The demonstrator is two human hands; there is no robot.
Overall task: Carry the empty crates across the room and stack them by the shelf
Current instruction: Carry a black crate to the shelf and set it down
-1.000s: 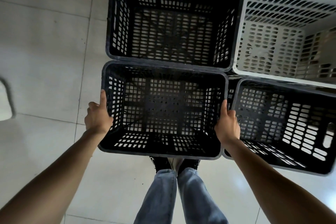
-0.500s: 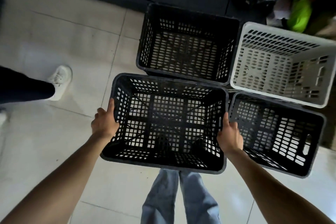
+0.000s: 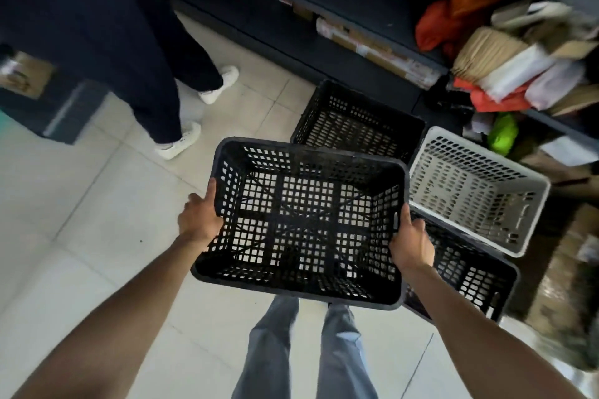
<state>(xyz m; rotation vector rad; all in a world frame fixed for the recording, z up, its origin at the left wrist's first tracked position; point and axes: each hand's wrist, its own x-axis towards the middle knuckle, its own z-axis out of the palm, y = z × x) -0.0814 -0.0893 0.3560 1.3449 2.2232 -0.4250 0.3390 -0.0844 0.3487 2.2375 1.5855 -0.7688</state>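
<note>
I hold an empty black slatted crate point(image 3: 304, 223) lifted off the tiled floor, in front of my legs. My left hand point(image 3: 199, 220) grips its left rim, thumb along the top edge. My right hand point(image 3: 410, 241) grips its right rim by the handle slot. On the floor behind it stands a second black crate point(image 3: 356, 120). A white crate point(image 3: 476, 185) sits to the right of that one, and a third black crate point(image 3: 466, 272) lies under my right wrist, partly hidden by the held crate.
A dark low shelf point(image 3: 340, 3) runs along the back, loaded with boxes, paper and orange and green bags point(image 3: 505, 58). Another person in dark trousers and white shoes point(image 3: 181, 139) stands at the left. Cardboard boxes point(image 3: 570, 285) crowd the right edge. Pale floor tiles point(image 3: 81, 220) spread to the left.
The black crate has risen off the floor in both hands and tilted slightly. My view has lifted, bringing the shelf and the standing person into sight.
</note>
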